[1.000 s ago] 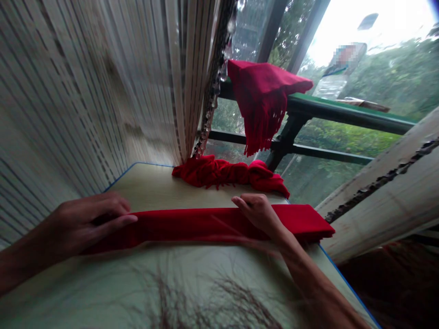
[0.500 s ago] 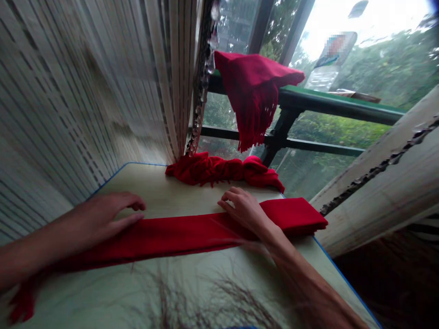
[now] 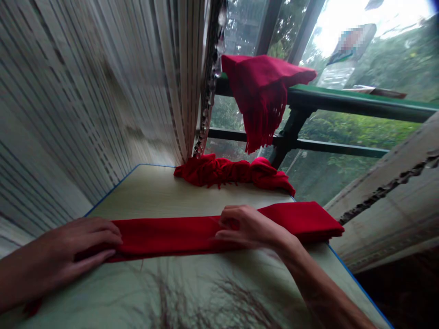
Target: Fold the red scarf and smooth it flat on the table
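A long red scarf (image 3: 164,236) lies folded into a narrow band across the table. My left hand (image 3: 82,246) rests on its left part, fingers slightly bent and thumb apart from them. A bit of fringe (image 3: 33,307) sticks out below that wrist. Over the band's right half, my right hand (image 3: 252,226) touches the cloth with bent fingers, a gap showing between thumb and forefinger. Its lower edge is smeared by motion. Right of this hand, the scarf's end is folded into a thicker stack (image 3: 302,220) at the table's edge.
A crumpled red scarf (image 3: 236,172) lies along the far edge of the pale table (image 3: 151,201). Another fringed red scarf (image 3: 262,87) hangs over the green window rail (image 3: 363,99), near a clear plastic bottle (image 3: 338,75). Striped curtains (image 3: 103,91) hang at left.
My left hand has come down and nearer onto the scarf. My right hand has moved slightly toward me, its fingers more bent. The view has shifted a little.
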